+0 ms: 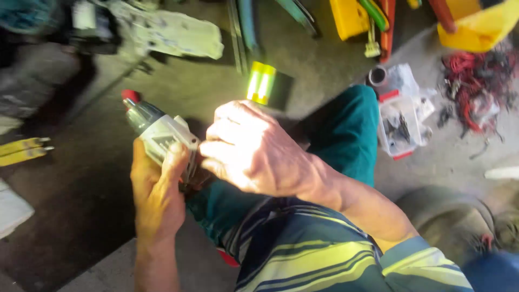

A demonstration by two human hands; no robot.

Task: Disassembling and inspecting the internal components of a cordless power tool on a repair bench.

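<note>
Fingers (227, 146) of the right hand (254, 148) are bunched together on the grey tool body (162, 135), left hand (157, 189) clamped under it just above the teal knee (346, 124), so I'd keep that bottom grip firm while fiddling.

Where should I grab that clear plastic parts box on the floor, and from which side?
Probably across the short sides of the clear plastic box, coming from above. It lies flat on the floor with its lid up, and the red wires crowd its far side.

Grey tool (159, 132), red tip; teal trousers (346, 130); striped shirt (319, 254).
</note>
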